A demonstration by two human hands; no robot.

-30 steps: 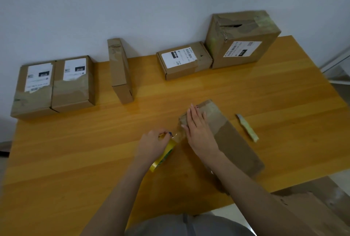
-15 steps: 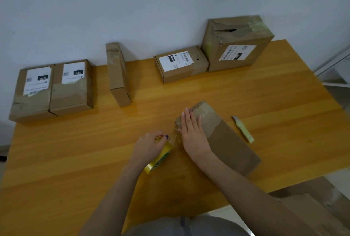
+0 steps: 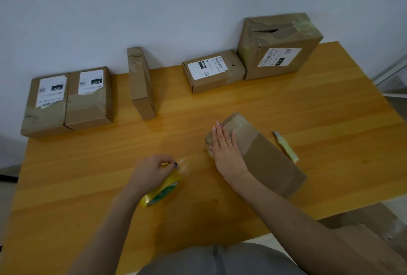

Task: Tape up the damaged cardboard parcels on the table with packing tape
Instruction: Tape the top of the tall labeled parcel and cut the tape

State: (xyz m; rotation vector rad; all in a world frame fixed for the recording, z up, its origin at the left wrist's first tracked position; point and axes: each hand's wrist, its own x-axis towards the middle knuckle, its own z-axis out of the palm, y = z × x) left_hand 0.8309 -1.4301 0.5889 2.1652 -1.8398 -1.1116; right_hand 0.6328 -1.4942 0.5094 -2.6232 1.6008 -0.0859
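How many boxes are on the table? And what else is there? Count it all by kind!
Cardboard boxes: 6
Roll of yellow tape: 1
Small yellow-green stick, maybe a cutter: 1
Total: 8

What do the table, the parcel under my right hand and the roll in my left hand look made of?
The table: probably wood or wood-look laminate, glossy orange, with grain lines and soft reflections. The parcel: matte brown cardboard, with shinier tape across its far end. The roll: likely clear plastic packing tape, glossy yellowish, a see-through strip pulled from it.
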